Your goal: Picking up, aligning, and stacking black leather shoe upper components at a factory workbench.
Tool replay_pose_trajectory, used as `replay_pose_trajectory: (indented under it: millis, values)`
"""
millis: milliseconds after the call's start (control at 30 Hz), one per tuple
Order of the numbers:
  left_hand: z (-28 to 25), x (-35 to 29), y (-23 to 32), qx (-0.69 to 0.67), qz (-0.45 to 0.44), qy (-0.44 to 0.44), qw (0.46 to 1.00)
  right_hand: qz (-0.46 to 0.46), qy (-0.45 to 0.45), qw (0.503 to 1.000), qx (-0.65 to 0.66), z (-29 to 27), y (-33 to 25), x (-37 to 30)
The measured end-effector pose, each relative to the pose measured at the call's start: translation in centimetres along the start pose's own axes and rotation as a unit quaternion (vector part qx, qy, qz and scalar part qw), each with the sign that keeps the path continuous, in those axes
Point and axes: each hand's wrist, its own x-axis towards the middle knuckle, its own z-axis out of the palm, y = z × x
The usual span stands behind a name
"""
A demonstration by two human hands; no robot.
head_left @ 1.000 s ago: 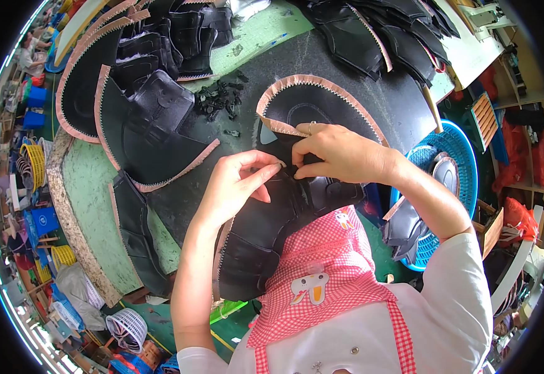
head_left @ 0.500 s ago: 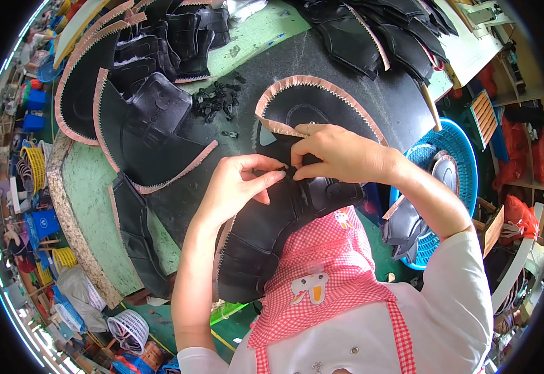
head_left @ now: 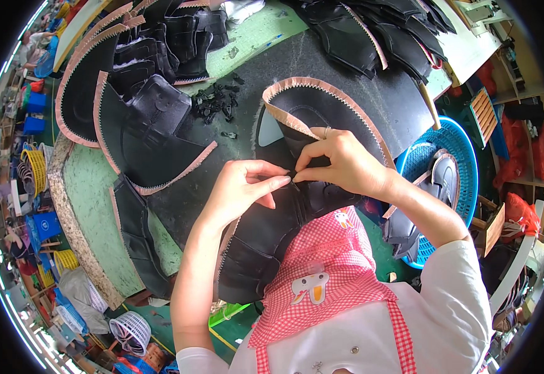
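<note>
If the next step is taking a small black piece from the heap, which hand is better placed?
Probably the left hand: it is nearer the heap of small black pieces, while the right hand sits farther off, over a tan-edged black panel.

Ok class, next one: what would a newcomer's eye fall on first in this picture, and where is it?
Probably the red-and-white checked apron with its rabbit patch, low in the middle. Just above it, the left grip and right grip are close together over black, pink-edged pieces. At the right, a bright blue basket stands out, with more dark pieces in it.
</note>
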Motion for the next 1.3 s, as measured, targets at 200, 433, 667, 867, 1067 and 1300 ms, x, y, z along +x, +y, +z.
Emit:
replay_pose_trajectory:
  millis: [200, 433, 667, 867, 1067, 1300]
  values:
    - [-0.1, 0.1, -0.5, -0.055, -0.024, -0.024, 0.998, -0.01, 0.011, 1.0, 0.005, 0.0, 0.1, -0.7]
    - [0.4, -0.1, -0.5, -0.049, -0.006, -0.018, 0.999, -0.001, 0.005, 1.0, 0.005, 0.0, 0.2, -0.8]
    - [0.5, -0.2, -0.4, -0.057, -0.013, -0.011, 0.998, -0.005, -0.001, 1.0, 0.001, 0.0, 0.2, -0.7]
    - [1.1, 0.1, -0.5, -0.029, -0.002, 0.002, 1.0, 0.005, -0.009, 1.0, 0.003, -0.1, 0.2, -0.8]
    - [0.3, 0.6, 0.5, 0.016, 0.003, 0.031, 0.999, -0.12, 0.05, 0.99, -0.053, 0.3, 0.6, -1.1]
    - [-0.5, 1.3, 0.9, 0.052, -0.015, 0.002, 0.999, -0.184, 0.015, 0.972, -0.148, 0.3, 1.1, -0.5]
